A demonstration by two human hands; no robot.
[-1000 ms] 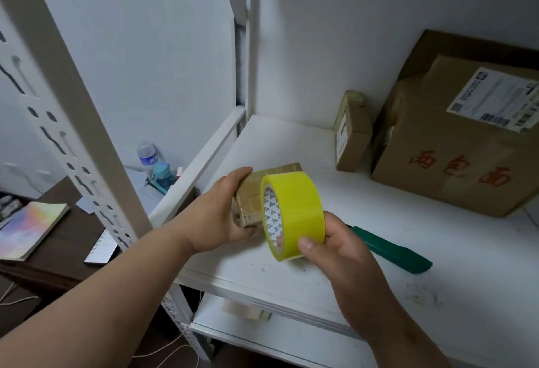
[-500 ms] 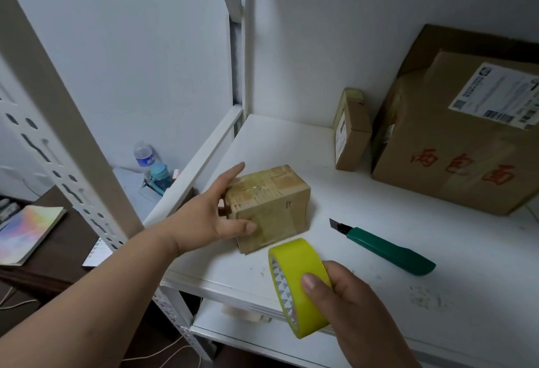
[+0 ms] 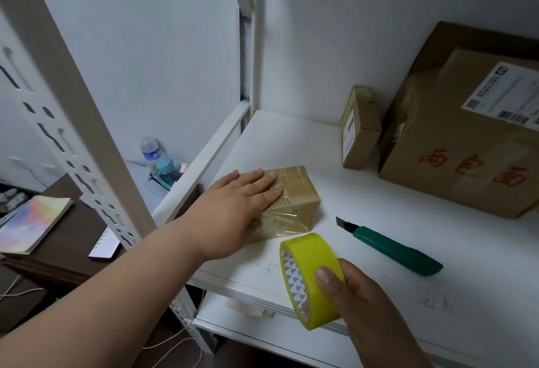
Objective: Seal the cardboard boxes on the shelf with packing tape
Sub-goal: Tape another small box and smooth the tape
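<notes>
While the left hand [image 3: 233,216] lies flat on top of the small cardboard box [image 3: 294,201], fingers straight and close together, pressing down on its glossy taped surface, the right hand [image 3: 358,306] grips the roll of yellow packing tape [image 3: 309,277] at the front edge of the shelf, thumb curled over the outer band and a fingertip showing inside the core. A clear strip of tape runs from the roll up over the near face of the box, wrinkled and shiny where it crosses the edge. This box sits near the left front of the white shelf board [image 3: 379,207], which looks smooth but scuffed with faint marks. Just to the right lies a utility knife [image 3: 393,248] with a green plastic handle and its dark blade out. Farther back, a slim brown box [image 3: 361,134] stands on edge against the wall, just beside a large carton [image 3: 466,145] with red characters and a white shipping label. Beyond the perforated metal upright [image 3: 73,122], a dark desk carries a colourful book [image 3: 32,221], a phone and a water bottle [image 3: 150,151].
</notes>
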